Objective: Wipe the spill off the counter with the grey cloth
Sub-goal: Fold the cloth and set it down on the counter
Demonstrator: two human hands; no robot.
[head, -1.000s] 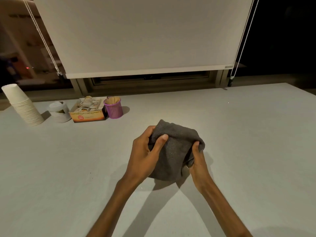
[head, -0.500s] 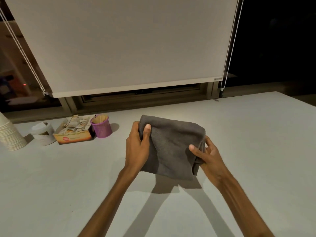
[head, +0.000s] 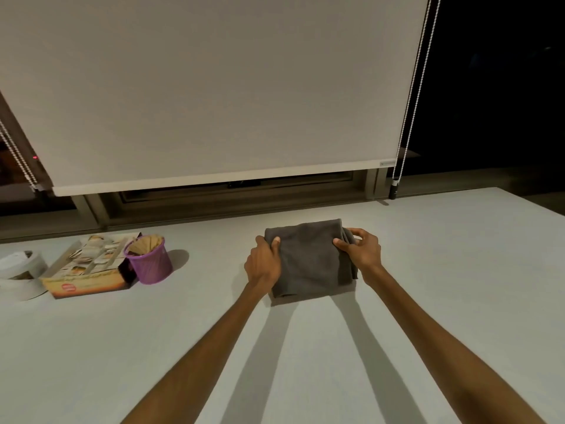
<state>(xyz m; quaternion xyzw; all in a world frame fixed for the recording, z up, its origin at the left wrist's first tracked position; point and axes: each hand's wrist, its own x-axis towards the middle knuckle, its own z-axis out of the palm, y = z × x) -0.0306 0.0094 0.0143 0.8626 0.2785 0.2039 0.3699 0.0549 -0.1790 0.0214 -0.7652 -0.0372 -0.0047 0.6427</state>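
Observation:
The grey cloth (head: 312, 261) is folded into a thick rectangle and lies on the white counter (head: 428, 301), far out in front of me. My left hand (head: 264, 264) grips its left edge, thumb on top. My right hand (head: 360, 250) pinches its right edge, thumb on top and fingers around the folded layers. Both arms are stretched well forward. No spill shows on the counter.
At the left stand a purple mesh cup (head: 149, 260) of wooden sticks, an open orange box (head: 88, 267) of sachets and a white tub (head: 20, 275). A roller blind (head: 214, 102) hangs behind the counter, with bead chains (head: 406, 117) at its sides.
The cloth went from a bunched bundle held above the counter to a flat folded rectangle set down farther from me. Both hands moved forward with it.

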